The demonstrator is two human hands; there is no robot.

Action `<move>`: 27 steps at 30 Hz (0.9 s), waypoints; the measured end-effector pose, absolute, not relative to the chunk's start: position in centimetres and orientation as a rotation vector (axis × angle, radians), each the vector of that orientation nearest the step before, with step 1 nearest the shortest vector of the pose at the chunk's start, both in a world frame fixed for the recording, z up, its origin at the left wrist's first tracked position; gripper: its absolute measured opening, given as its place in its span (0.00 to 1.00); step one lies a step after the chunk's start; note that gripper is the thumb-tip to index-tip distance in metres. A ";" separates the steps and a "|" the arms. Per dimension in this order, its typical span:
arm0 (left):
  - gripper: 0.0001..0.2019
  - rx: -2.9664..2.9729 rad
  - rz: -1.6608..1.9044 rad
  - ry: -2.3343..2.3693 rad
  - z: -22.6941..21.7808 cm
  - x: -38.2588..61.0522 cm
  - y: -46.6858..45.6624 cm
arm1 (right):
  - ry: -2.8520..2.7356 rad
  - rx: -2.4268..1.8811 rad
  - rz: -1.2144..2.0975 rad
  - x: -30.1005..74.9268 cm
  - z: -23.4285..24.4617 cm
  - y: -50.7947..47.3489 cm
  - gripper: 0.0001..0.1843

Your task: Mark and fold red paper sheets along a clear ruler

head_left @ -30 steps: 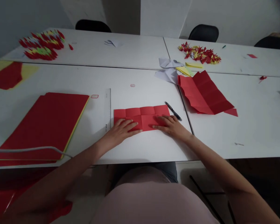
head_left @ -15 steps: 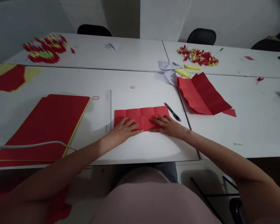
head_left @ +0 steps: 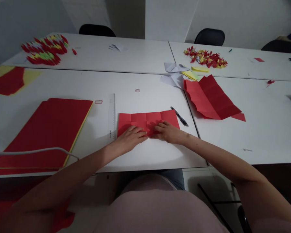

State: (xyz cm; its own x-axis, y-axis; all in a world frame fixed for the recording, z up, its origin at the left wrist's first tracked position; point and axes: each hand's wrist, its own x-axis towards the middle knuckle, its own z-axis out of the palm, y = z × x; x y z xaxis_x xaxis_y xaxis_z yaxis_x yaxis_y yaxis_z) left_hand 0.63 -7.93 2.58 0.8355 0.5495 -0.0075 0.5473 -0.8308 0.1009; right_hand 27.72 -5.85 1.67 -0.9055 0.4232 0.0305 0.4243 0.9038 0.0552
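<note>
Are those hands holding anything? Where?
The left hand and right hand touch the creased red paper by its near edge's middle; any grip is unclear.

Sheet (head_left: 139, 118) lying on table (head_left: 145, 157), left hand (head_left: 131, 139) and right hand (head_left: 169, 132) resting on its near half. Ruler (head_left: 112, 113) lying just left of sheet, paper stack (head_left: 48, 129) farther left, cable (head_left: 38, 151) crossing over stack. Pen (head_left: 179, 117) lying just right, other sheet (head_left: 217, 100) beyond it. Behind, 2 paper piles (head_left: 206, 57) sitting on far tables (head_left: 143, 55); 3 chairs (head_left: 210, 37) standing past those.

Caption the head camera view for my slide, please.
Left hand and right hand on creased red paper, between a clear ruler and black pen.
</note>
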 end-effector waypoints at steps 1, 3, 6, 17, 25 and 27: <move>0.20 2.917 0.032 0.870 2.7 0.7 -7.9 | -3.054 -0.689 -0.094 27.6 1.8 -5.8 0.27; 0.20 2.928 0.013 0.874 3.1 0.9 -7.9 | -3.069 -0.706 -0.088 27.2 2.1 -5.8 0.27; 0.20 2.933 -0.017 0.881 3.6 1.3 -7.9 | -3.099 -0.711 -0.086 26.9 2.4 -5.7 0.27; 0.19 2.932 0.042 0.848 3.5 1.3 -7.8 | -3.059 -0.792 0.010 28.9 2.8 -5.8 0.29; 0.20 2.850 0.108 0.854 3.5 1.1 -7.8 | -3.027 -0.914 0.013 30.9 3.1 -6.6 0.25; 0.21 2.843 0.113 0.863 3.4 1.1 -7.8 | -3.010 -0.947 -0.006 31.6 3.1 -6.7 0.25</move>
State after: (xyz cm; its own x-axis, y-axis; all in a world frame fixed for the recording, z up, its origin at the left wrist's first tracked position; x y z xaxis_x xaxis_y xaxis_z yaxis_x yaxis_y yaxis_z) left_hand 1.07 -7.78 3.43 0.8297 0.5577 0.0233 0.5450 -0.8185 0.1818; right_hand 31.64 -6.75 3.06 -0.8197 0.5727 -0.0118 0.5726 0.8198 0.0077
